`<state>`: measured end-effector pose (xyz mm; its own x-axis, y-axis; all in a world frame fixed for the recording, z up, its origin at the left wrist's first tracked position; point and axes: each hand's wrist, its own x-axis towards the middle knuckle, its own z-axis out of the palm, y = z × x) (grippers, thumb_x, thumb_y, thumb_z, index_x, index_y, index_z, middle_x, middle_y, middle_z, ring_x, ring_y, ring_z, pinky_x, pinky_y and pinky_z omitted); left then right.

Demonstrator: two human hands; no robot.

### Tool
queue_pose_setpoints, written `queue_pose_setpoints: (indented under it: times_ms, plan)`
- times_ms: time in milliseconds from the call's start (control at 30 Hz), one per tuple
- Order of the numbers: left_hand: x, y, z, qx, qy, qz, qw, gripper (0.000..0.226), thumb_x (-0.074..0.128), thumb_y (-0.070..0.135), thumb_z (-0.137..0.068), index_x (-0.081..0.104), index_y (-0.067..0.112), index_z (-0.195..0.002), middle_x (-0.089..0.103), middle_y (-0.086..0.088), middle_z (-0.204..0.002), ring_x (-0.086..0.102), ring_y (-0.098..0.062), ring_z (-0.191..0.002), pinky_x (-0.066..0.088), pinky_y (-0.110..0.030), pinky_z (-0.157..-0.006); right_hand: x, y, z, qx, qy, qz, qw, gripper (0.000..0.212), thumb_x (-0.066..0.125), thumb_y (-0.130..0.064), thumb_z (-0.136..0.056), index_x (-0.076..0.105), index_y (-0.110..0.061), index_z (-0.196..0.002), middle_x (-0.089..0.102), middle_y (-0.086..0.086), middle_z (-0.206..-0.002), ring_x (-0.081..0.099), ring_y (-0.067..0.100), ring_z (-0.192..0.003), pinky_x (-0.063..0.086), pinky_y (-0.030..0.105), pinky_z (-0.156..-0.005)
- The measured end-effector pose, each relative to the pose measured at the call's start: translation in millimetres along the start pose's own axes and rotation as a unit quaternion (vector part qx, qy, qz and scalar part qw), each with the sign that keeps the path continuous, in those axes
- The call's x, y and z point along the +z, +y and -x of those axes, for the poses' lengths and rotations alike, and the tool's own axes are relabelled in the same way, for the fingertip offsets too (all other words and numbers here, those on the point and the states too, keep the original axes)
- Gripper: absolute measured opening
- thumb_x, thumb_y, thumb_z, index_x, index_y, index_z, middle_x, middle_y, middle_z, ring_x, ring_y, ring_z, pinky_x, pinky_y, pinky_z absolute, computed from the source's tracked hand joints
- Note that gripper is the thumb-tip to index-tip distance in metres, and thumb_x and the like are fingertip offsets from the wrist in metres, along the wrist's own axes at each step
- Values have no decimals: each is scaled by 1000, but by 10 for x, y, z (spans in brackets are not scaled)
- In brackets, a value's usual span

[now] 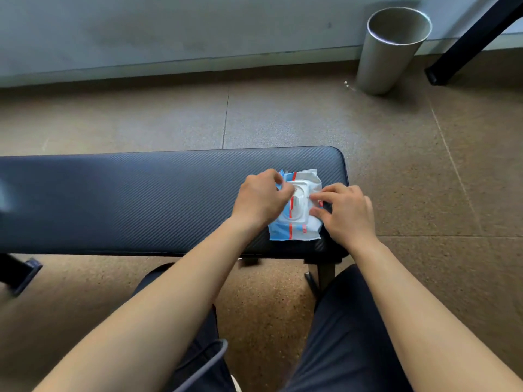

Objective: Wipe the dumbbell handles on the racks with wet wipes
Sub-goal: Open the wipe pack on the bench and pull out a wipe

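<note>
A white and blue pack of wet wipes with red stripes lies on the right end of a dark padded bench. Its white plastic lid faces up. My left hand covers the pack's left side, fingers curled at the lid's edge. My right hand rests on the pack's right side, with thumb and forefinger pinching the lid's right edge. No dumbbells or racks are in view.
A metal cylindrical bin stands on the brown floor at the back right, by the wall. A black frame leg slants down at the far right. My dark-trousered legs are in front of the bench.
</note>
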<state>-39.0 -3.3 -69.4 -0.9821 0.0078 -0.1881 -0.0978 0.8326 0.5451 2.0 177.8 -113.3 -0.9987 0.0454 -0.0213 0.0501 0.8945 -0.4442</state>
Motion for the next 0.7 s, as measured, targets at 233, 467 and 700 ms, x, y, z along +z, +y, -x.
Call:
queue_pose_setpoints:
  times_ms: [233, 467, 700]
  plan:
    - [138, -550, 130, 118, 147, -127, 974, 50, 76, 9, -80, 63, 20, -127, 56, -8, -123, 52, -31, -106, 50, -42, -81, -1, -121, -34, -73, 17, 4, 997, 34, 82, -17, -78, 72, -20, -110, 61, 1, -116, 54, 29, -105, 46, 41, -87]
    - [211, -401, 119, 96, -22, 50, 994, 45, 65, 27, -92, 60, 28, -137, 54, -1, -124, 57, -22, -113, 47, -40, -101, 98, -110, -13, -91, -29, -34, 995, 49, 64, -1, -82, 71, -30, -121, 55, 1, -120, 51, 28, -106, 47, 47, -95]
    - [197, -394, 261, 108, -90, 131, 981, 13, 75, 38, -74, 76, 36, -86, 53, 9, -135, 51, -8, -127, 45, -38, -107, 75, -173, 11, -24, -5, -222, 975, 47, 48, 4, -72, 68, -39, -75, 58, -6, -107, 49, 21, -108, 29, 14, -91]
